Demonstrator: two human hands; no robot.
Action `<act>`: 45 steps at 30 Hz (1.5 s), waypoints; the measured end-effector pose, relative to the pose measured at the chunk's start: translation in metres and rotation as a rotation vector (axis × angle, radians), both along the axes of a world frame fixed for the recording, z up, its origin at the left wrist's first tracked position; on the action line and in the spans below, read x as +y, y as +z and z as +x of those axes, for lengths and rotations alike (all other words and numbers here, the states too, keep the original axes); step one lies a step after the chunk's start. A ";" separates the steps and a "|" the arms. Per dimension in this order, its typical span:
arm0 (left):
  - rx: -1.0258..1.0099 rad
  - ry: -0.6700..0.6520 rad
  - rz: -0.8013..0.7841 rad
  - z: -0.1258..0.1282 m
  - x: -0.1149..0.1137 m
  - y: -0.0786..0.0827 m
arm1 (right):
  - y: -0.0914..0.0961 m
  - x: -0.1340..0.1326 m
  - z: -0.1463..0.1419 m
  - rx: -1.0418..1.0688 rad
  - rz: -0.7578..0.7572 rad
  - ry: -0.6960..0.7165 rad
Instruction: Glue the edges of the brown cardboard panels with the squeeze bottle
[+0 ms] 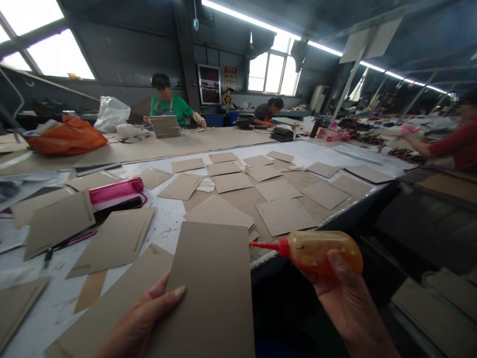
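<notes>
My left hand [143, 315] grips a large brown cardboard sheet [212, 288] from its left edge, thumb on top, near the table's front edge. An amber glue bottle [320, 251] with a red nozzle lies sideways in my right hand [346, 298], its tip pointing left toward the sheet's upper right corner. The bottle hangs just off the table's edge.
Several cardboard pieces [285, 216] lie spread over the white table [167, 219]. A pink case [115, 191] sits at the left, an orange bag [67, 136] beyond it. A person in green [169, 104] works at the far side; a red sleeve [452, 144] reaches in at right.
</notes>
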State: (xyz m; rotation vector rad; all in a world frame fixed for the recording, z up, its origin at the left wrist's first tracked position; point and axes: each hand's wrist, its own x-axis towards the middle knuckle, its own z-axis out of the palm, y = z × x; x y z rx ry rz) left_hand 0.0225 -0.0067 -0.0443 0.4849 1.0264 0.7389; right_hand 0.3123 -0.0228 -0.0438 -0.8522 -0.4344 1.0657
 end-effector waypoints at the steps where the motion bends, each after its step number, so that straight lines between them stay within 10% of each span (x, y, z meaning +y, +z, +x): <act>1: -0.001 0.001 0.001 -0.001 -0.001 0.001 | 0.004 0.000 0.000 -0.025 0.011 -0.006; 19: -0.019 -0.041 0.077 -0.022 -0.009 0.003 | 0.026 0.007 -0.009 -0.246 0.105 -0.046; 45: 0.042 0.056 0.255 -0.025 0.016 0.044 | -0.001 -0.024 -0.013 -0.204 -0.065 0.082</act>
